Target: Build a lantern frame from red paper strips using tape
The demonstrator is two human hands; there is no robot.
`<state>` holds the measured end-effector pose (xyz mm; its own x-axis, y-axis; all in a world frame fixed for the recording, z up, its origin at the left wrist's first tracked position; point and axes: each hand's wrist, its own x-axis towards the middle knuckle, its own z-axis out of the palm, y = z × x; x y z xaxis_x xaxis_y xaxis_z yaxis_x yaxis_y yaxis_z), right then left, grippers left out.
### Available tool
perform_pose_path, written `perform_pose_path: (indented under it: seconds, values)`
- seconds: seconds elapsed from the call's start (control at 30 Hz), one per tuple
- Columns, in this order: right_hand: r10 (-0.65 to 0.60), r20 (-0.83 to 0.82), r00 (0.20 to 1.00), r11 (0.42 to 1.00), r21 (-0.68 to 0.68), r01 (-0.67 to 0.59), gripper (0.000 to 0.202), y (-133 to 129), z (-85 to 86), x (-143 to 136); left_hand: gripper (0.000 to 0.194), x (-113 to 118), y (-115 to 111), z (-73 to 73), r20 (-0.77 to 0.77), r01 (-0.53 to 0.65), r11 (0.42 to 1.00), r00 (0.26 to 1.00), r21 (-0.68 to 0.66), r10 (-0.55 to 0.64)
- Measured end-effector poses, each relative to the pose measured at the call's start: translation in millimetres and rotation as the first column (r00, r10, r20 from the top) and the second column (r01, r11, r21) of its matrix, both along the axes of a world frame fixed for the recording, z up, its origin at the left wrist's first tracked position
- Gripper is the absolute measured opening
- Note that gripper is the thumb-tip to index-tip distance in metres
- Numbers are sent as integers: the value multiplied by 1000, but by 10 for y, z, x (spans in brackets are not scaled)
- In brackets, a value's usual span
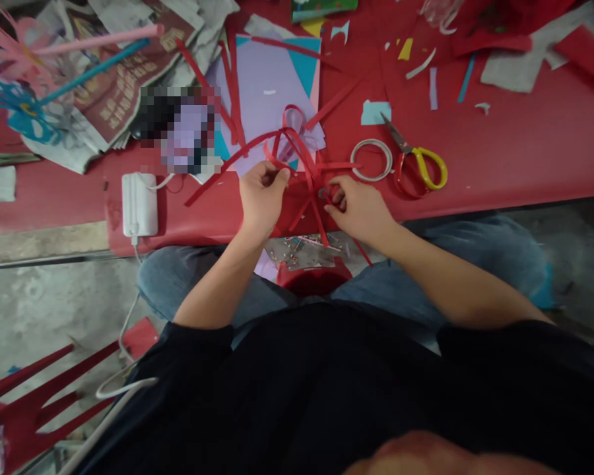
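The left hand is pinched shut on the red paper strips at the near edge of the red table, thumb and fingers closed where several strips cross. The right hand sits just beside it, its fingertips curled onto the same bundle a little lower, near a small dark curl in the paper — whether it truly grips or only steadies is hard to tell, but the fingers are bent onto the strips, not spread flat.

The strips themselves are gathered between the two hands and fan outward from there: a few loop up and back over the lilac paper sheet, one long one sweeps away to the left, and others hang down past the table edge toward the lap. Judging by this, the work is partway through. Some loops are already shaped and held together at a centre, yet many ends are loose and unshaped, and nothing visible fastens the crossing point, so the joining appears unfinished.

Just right of the hands lies a roll of tape, and beside it the yellow-handled scissors, both lying untouched. Paper scraps are scattered farther back on the table. To the left lie a white charger block with its cable trailing off the edge, and folded newspapers with pink and blue paper shapes above them. Below the table edge, a small red container sits between the knees.
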<state>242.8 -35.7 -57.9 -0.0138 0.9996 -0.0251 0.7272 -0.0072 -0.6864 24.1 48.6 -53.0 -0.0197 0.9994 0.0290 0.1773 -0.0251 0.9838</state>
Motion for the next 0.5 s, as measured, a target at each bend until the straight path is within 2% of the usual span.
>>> perform_pose_path:
  seconds: [0.13, 0.2, 0.33, 0.5]
  values:
    - [-46, -172, 984, 999, -21, 43, 45, 31, -17, -96, 15, -37, 3, -29, -32, 9, 995, 999, 104, -6]
    - [-69, -289, 955, 997, 21, 79, 43, 41, -3, -116, 17, -50, -4, 9, -37, 17, 987, 999, 158, -12]
    - [-6, -482, 876, 962, 236, 136, 46, 68, 44, -220, 26, -37, -52, 217, -56, 30, 949, 998, 312, -14]
    - [181, -593, 785, 840, 509, 190, 42, 92, 175, -414, 30, 18, -165, 535, -84, 76, 831, 996, 551, -36]
